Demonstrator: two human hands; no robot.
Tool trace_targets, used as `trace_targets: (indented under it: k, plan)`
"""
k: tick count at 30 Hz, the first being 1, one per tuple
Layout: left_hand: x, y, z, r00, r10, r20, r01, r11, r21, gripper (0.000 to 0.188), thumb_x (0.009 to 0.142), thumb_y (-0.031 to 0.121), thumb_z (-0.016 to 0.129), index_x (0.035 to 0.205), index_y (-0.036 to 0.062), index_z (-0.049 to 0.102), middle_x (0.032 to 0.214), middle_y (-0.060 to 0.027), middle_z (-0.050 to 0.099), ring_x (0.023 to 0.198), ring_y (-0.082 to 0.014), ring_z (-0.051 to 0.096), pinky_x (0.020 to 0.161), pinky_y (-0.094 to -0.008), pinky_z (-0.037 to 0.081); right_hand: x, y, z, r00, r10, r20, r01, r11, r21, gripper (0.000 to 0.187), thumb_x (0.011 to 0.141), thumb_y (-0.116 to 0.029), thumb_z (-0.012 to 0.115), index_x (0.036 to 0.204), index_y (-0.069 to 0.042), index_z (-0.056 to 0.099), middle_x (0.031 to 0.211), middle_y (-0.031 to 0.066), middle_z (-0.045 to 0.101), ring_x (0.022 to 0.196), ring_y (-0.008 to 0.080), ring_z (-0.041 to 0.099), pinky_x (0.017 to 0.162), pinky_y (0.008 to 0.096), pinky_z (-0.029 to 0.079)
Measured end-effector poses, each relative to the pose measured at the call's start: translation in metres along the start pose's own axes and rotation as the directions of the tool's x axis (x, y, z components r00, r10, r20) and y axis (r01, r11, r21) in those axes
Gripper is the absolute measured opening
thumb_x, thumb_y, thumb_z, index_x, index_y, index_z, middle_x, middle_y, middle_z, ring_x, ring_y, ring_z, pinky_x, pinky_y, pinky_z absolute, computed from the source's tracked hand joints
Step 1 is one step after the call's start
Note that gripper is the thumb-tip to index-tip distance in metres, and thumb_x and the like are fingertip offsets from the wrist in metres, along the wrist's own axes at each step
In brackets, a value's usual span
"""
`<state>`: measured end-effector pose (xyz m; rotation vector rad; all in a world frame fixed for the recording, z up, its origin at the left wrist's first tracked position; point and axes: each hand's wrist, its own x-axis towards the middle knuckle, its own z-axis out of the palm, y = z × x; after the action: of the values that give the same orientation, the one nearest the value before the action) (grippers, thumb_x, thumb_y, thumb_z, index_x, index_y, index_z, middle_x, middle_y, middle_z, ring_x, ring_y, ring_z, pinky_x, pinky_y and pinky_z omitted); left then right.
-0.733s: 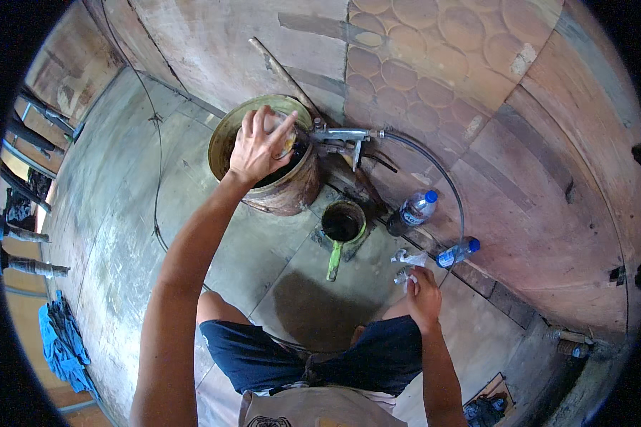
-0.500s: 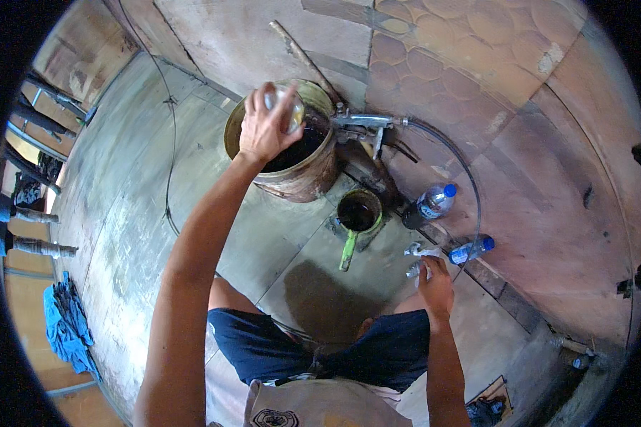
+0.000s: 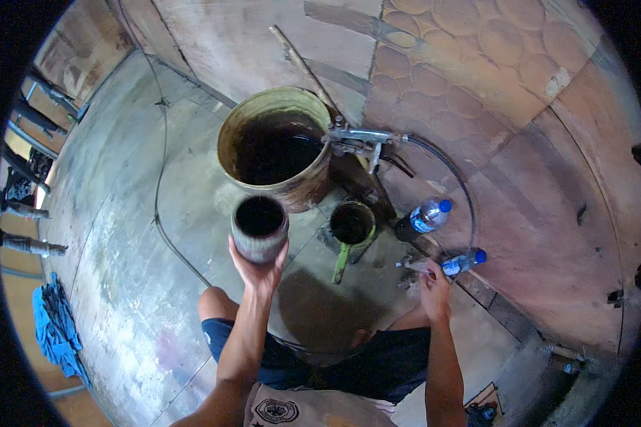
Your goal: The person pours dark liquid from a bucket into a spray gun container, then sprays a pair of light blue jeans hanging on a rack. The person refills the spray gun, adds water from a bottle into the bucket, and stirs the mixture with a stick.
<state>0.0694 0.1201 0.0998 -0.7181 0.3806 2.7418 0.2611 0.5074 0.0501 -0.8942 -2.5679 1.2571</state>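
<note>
My left hand point(image 3: 255, 272) is wrapped round a pale, roundish cup point(image 3: 261, 243) with a dark inside. The cup is upright in front of a large stained bucket point(image 3: 308, 188), apart from it; whether it holds liquid I cannot tell. Dark liquid lies low in the bucket. A spray gun point(image 3: 367, 135) with a black hose rests at the bucket's right rim. My right hand point(image 3: 435, 290) is closed, pinching a crumpled whitish, partly clear piece point(image 3: 414, 265). It is close to a small blue-labelled bottle point(image 3: 463, 263).
A green-handled dipper point(image 3: 340, 262) with dark contents stands right of the cup. Behind my right hand is a larger blue-capped bottle point(image 3: 429, 215) of dark liquid. A stick point(image 3: 299, 60) leans behind the bucket. Blue cloth point(image 3: 57, 324) lies at far left; a cable point(image 3: 161, 178) crosses the floor.
My left hand has drawn the cup back from over the bucket toward me and turned upright beneath it. My right hand stays by the bottles with its crumpled piece.
</note>
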Motion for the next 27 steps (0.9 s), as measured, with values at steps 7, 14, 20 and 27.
trace_targets:
  k: [7,14,20,27]
  plan:
    - [0.037,-0.057,-0.189,0.972,-0.179,-0.151,0.187,0.982,0.04,0.075,0.095,0.072,0.044,0.145,0.0169,0.054,0.143,-0.0137,0.059,0.126,-0.0429,0.058,0.093,-0.0591,0.059,0.12,0.052,0.084,0.958,0.27,-0.097,-0.218,0.905,0.365,0.102,0.078,-0.024,0.091,0.155,0.001,0.029,0.137,0.023,0.058,0.126,0.0305,0.059,0.108,0.0408,0.046]
    - [0.074,-0.085,-0.267,0.9,-0.248,-0.359,0.334,0.92,0.202,0.074,0.097,0.077,0.033,0.147,0.0269,0.052,0.146,-0.0044,0.059,0.13,-0.0334,0.058,0.093,-0.0576,0.054,0.17,0.048,0.137,0.739,0.176,-0.65,0.035,0.954,0.298,0.111,0.062,-0.039,0.1,0.142,0.005,0.037,0.127,0.0241,0.062,0.12,0.0368,0.061,0.104,0.0445,0.047]
    - [0.087,-0.083,-0.266,0.813,-0.217,-0.541,0.408,0.874,0.263,0.068,0.098,0.076,0.03,0.139,0.0303,0.06,0.139,-0.003,0.065,0.124,-0.0314,0.063,0.089,-0.0562,0.055,0.169,0.06,0.133,0.699,0.165,-0.696,0.014,0.97,0.243,0.103,0.062,-0.033,0.099,0.14,0.002,0.042,0.117,0.0226,0.07,0.107,0.0418,0.069,0.096,0.0486,0.052]
    - [0.089,-0.06,-0.282,0.732,-0.285,-0.618,0.487,0.854,0.182,0.059,0.103,0.062,0.043,0.143,0.0205,0.056,0.137,-0.0068,0.063,0.129,-0.0308,0.058,0.105,-0.0608,0.048,0.124,0.012,0.091,0.73,-0.008,-0.683,0.304,0.899,0.315,0.095,0.072,-0.013,0.094,0.149,0.004,0.04,0.138,0.0178,0.059,0.123,0.0274,0.059,0.108,0.0415,0.045]
